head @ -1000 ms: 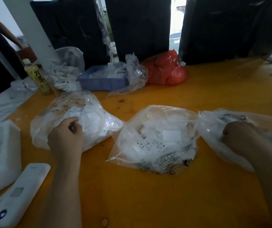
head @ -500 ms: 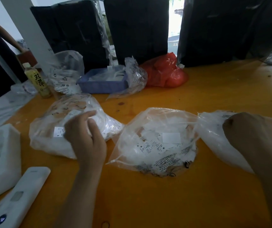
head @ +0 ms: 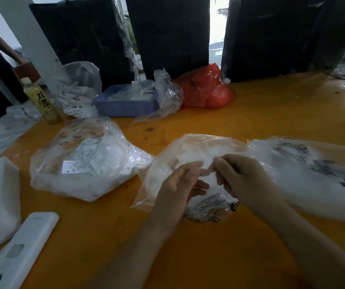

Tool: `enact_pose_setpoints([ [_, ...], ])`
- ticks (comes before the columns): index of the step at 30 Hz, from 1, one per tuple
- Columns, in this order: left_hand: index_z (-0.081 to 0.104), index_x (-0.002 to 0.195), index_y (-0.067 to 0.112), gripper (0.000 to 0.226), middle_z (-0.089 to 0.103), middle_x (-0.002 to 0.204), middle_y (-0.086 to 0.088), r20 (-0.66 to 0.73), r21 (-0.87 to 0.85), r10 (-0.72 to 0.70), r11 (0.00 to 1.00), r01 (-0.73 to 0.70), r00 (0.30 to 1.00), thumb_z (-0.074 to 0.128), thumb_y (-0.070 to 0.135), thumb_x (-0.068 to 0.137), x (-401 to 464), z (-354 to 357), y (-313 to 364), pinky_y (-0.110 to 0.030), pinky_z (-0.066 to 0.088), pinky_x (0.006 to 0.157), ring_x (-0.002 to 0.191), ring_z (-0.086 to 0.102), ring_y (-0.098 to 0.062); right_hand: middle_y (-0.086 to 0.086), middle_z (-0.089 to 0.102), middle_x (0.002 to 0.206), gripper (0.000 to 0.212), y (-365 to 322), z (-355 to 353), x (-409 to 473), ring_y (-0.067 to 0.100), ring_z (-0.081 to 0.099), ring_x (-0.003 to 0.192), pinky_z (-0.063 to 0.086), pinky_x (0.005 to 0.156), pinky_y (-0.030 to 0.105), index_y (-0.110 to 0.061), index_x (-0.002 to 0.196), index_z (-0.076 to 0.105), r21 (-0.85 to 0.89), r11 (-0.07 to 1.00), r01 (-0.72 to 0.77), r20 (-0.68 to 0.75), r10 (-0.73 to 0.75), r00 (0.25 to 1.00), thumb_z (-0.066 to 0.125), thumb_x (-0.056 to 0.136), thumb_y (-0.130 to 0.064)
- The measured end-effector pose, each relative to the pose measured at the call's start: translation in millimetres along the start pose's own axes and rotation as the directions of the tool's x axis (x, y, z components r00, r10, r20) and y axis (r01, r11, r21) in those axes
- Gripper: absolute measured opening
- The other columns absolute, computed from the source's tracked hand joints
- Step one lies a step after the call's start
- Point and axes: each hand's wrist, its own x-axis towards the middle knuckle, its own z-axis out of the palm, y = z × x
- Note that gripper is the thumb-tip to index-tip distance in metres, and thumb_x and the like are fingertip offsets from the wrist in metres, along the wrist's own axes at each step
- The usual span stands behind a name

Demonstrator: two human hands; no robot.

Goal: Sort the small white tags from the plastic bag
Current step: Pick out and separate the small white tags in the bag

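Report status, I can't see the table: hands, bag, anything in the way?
Both hands, left and right, meet over middle bag. Grip blurred. Nothing blocking.

- The orange wooden table (head: 250, 122) in front of me is smooth with a glossy sheen.
- The clear, thin crinkled plastic bag (head: 188, 147) between my hands looks shiny.
- The small white tags (head: 71, 166) look like matt paper.
- The blue plastic tray (head: 123, 105) is matt.
- The red plastic bag (head: 205, 90) is glossy.

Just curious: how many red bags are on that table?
1: the red bag lies at the table's far edge, right of the blue tray. Others may hide behind the clear bags.
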Motion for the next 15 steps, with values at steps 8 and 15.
enact_pose_setpoints([
  [8,0.085,0.086,0.023,0.016,0.079,0.097,-0.003,-0.180,-0.285,-0.090,0.958,0.036,0.980,0.078,0.034,0.076,2.4,-2.2,5.9,-0.023,0.059,0.077,0.082,0.072,-0.010,-0.010,0.069,0.077,0.045,5.1,13.1,-2.0,0.011,0.051,0.048,0.042,0.045,0.022,-0.026,0.092,0.069,-0.001,0.999,-0.035,0.086,0.035,0.996,0.045,0.090,-0.064],
  [15,0.080,0.082,0.024,0.010,0.081,0.109,-0.006,-0.206,-0.326,-0.109,0.945,0.037,0.973,0.079,0.032,0.078,3.0,-1.6,6.5,-0.027,0.060,0.081,0.103,0.076,-0.017,-0.028,0.067,0.079,0.022,6.6,14.4,-0.4,0.002,0.058,0.051,0.044,0.048,0.014,-0.034,0.087,0.065,-0.207,0.978,0.009,0.075,0.006,0.997,0.055,0.095,-0.051],
])
